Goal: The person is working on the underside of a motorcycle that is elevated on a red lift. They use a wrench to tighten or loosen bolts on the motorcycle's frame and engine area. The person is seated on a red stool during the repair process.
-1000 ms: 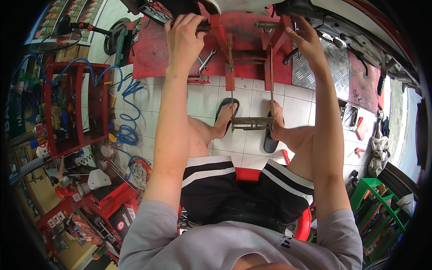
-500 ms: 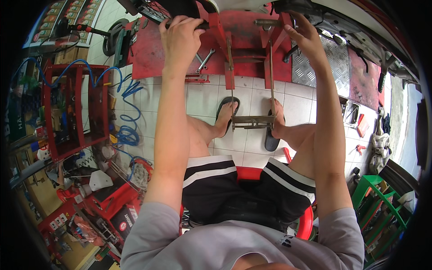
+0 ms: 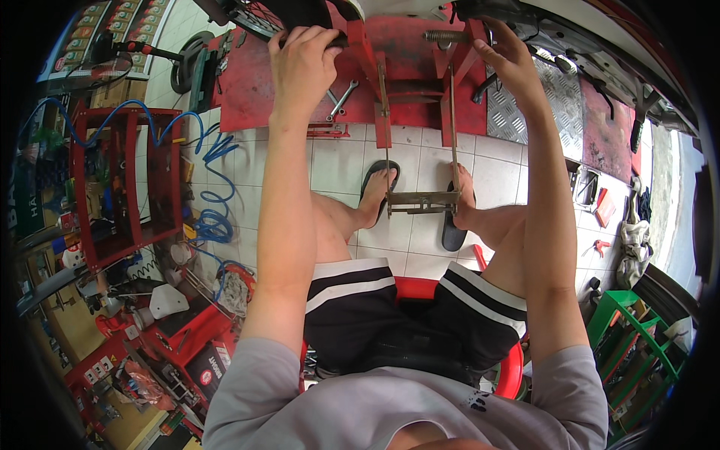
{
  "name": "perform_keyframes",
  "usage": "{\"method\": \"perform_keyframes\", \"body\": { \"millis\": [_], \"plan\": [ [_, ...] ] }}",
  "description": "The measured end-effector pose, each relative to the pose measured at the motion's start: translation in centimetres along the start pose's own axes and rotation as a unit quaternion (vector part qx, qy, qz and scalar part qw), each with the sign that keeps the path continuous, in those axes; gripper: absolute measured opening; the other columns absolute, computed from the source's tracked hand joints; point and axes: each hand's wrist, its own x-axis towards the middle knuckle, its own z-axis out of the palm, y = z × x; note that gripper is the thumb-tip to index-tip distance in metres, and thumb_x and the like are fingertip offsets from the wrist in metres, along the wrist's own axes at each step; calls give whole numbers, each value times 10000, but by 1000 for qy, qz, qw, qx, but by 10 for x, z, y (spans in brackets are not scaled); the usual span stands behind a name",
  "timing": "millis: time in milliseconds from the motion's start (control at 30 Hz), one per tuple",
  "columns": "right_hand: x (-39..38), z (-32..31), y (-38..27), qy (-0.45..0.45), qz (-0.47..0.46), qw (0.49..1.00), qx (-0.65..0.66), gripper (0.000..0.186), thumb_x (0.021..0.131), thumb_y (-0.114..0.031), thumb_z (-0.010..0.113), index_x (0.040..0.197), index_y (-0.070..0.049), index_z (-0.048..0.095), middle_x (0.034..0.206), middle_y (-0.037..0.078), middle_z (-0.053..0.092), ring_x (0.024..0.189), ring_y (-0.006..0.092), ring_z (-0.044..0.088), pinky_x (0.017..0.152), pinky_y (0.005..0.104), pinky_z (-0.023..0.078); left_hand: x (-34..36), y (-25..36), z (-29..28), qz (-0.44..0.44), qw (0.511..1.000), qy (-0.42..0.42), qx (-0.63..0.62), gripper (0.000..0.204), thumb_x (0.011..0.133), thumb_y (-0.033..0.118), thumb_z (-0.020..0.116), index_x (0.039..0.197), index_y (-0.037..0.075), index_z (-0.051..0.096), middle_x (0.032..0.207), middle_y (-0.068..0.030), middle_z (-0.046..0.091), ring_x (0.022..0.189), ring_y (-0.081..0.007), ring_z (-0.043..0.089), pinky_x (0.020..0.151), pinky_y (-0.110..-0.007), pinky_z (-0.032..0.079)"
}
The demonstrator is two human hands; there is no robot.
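A red metal frame (image 3: 366,56) with two uprights stands at the top middle, and a coil-like threaded rod (image 3: 444,37) lies by its right upright. My left hand (image 3: 306,69) is closed over a dark rounded piece (image 3: 340,40) just left of the frame; what lies under the fingers is hidden. Curled at the outer side of the right upright is my right hand (image 3: 516,66), its thumb against the red metal and its fingertips partly hidden. Two thin rods run from the frame toward me to a brown metal crossbar (image 3: 422,199) above my feet.
Spanners (image 3: 343,100) lie on the red platform (image 3: 251,82), beside a chequered metal plate (image 3: 551,112). A wheel (image 3: 251,16) is at the upper left. Coiled blue hose (image 3: 212,225) and a red rack (image 3: 127,180) stand left; a green rack (image 3: 626,330) stands right.
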Motion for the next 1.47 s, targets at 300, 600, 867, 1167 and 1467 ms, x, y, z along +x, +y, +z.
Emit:
{"method": "perform_keyframes", "body": {
  "millis": [300,600,867,1167,1467],
  "plan": [
    [0,0,1,9,-2,1000,1,504,877,-234,648,1333,-88,491,1173,29,602,917,103,567,849,274,447,1,1,0,-10,1000,-9,-17,252,751,124,684,995,101,630,903,-10,655,929,-217,579,938,-425,337],
    [0,1,-2,7,-6,1000,-3,486,879,-236,642,1326,-110,501,1128,26,621,901,107,574,837,280,449,2,7,-3,-48,997,-35,-48,191,775,136,661,953,89,610,910,-9,641,919,-229,572,917,-406,352],
    [0,-1,0,5,-1,1000,-12,481,879,-233,640,1320,-100,503,1125,26,620,905,109,574,833,276,445,0,-1,1,-14,999,-31,-13,249,759,129,674,993,101,594,915,-19,655,921,-229,595,905,-411,358],
    [0,0,-1,-4,5,1000,20,489,889,-248,640,1324,-82,490,1116,26,618,925,111,572,836,279,446,4,5,-2,-27,999,-22,-33,230,765,122,664,989,102,614,885,-22,654,916,-221,591,936,-419,345],
    [1,-2,2,-5,21,1000,-1,501,886,-254,647,1335,-100,485,1130,39,608,938,96,557,847,264,437,-1,-3,3,-18,998,-18,-58,254,755,186,695,985,98,630,937,-46,654,928,-221,588,960,-435,325]
  ]
}}
